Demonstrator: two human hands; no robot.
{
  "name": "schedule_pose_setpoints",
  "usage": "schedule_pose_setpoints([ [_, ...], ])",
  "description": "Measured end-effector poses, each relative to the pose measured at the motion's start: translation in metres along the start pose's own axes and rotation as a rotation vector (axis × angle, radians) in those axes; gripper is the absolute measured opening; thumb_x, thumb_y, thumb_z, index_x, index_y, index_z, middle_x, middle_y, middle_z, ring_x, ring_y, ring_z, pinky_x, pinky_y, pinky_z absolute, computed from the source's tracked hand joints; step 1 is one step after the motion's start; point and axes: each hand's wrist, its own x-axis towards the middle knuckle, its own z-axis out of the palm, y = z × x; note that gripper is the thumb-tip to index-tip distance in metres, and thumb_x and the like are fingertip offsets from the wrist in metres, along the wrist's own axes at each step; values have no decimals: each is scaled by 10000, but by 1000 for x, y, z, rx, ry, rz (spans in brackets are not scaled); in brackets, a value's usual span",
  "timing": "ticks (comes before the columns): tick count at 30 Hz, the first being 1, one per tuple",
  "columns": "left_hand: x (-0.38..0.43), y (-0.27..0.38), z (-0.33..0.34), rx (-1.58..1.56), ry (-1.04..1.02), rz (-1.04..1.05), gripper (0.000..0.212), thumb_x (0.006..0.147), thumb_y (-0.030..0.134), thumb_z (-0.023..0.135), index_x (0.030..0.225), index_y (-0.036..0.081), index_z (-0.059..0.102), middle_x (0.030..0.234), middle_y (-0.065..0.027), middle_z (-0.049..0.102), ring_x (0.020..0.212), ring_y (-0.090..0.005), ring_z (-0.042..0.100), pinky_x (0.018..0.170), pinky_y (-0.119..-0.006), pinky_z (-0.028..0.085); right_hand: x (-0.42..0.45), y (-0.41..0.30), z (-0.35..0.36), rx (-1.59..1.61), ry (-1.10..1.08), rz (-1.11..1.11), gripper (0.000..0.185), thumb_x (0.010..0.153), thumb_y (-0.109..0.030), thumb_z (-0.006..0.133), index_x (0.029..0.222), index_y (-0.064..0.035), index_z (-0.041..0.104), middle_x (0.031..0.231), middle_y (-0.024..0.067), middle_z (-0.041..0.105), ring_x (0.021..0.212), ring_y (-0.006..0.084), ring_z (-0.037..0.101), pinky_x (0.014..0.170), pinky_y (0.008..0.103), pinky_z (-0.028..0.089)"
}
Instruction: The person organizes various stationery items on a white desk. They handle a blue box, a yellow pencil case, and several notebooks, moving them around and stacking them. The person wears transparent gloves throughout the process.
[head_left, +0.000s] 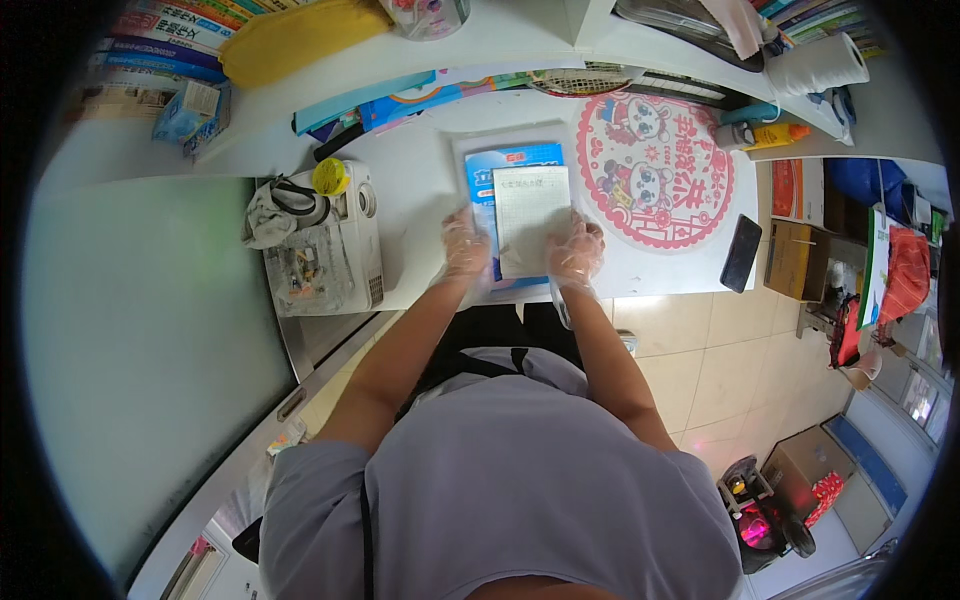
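Observation:
A sheet or pad of grid paper (532, 225) with handwriting at its top lies on a blue-covered book (480, 169), on the white desk (409, 225). My left hand (466, 244), in a clear plastic glove, is at the left edge of the book. At the right edge of the grid paper is my right hand (576, 246), gloved the same way. Whether the fingers grip or only rest there is not clear. Under the book a pale, translucent sheet shows at the top.
A round red-and-white rabbit mat (656, 172) lies right of the book, with a black smartphone (741, 253) near the desk's right edge. A white machine (362, 247), a plastic container (307, 270) and a grey cloth (266, 217) stand left. Shelves (510, 45) overhang the back.

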Motion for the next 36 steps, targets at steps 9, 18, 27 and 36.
schedule_pose_setpoints([
  [9,36,-21,1,207,142,178,642,793,251,675,1318,23,385,1328,-200,435,1239,-376,408,1034,-447,340,3,0,-12,-79,-106,-74,796,727,-349,701,1428,-178,365,1326,184,420,1222,360,415,1004,442,376],
  [18,189,56,-101,-1905,-10,-362,495,917,333,549,1337,108,413,1411,-116,392,1328,-327,333,1103,-539,274,29,18,9,279,66,57,680,774,-335,681,1362,-105,428,1209,240,506,1185,384,458,975,471,403],
  [27,247,55,-84,-1868,340,-479,373,909,314,564,1218,105,550,1189,-111,586,1091,-255,564,909,-487,472,60,-84,-3,783,-9,-479,543,860,-254,630,1321,-41,438,1259,186,505,1117,299,517,974,404,408],
  [36,246,49,-102,-1829,452,-492,374,909,310,570,1217,100,550,1185,-110,587,1088,-249,563,908,-471,472,122,-218,10,1686,-761,334,945,842,-545,605,1477,-74,88,1475,219,222,1386,346,203,1105,536,200],
])
